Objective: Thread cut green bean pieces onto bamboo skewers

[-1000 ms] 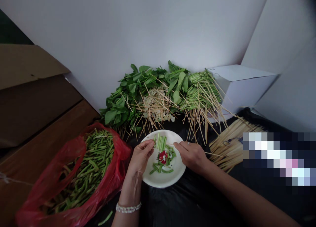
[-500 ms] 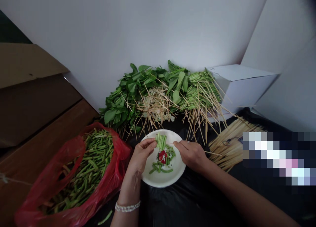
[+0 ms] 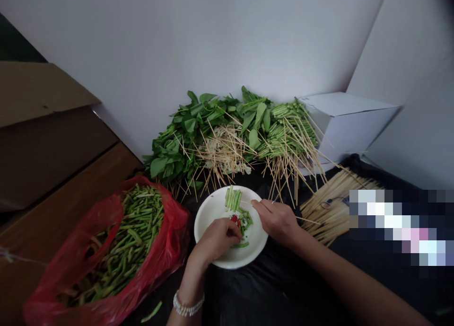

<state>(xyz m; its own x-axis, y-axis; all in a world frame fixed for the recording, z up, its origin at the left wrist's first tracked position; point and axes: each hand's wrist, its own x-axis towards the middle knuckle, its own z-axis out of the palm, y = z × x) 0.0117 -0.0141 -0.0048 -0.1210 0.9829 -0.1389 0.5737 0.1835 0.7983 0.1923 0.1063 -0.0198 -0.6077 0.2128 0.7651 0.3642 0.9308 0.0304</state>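
Note:
A white plate [image 3: 209, 212] lies on the black sheet in front of me, with cut green bean pieces [image 3: 244, 219] over a red pattern. My right hand [image 3: 278, 219] pinches a thin wooden skewer [image 3: 305, 220] that carries a row of bean pieces [image 3: 232, 198] above the plate's far rim. My left hand [image 3: 218, 238] reaches down over the plate, fingers curled onto the loose bean pieces. Whether it has lifted one I cannot tell.
A red plastic bag [image 3: 156, 264] full of cut beans sits at the left. Skewered leafy greens [image 3: 184, 136], pale skewered food [image 3: 223, 153] and skewered beans [image 3: 291, 132] are piled against the wall. Bare skewers [image 3: 329, 207] lie at the right, beside a white box [image 3: 347, 122]. Cardboard [image 3: 39, 127] stands far left.
My left hand left the skewered bean row and dropped to the loose pieces on the plate. The right hand still holds the skewer, shifted slightly.

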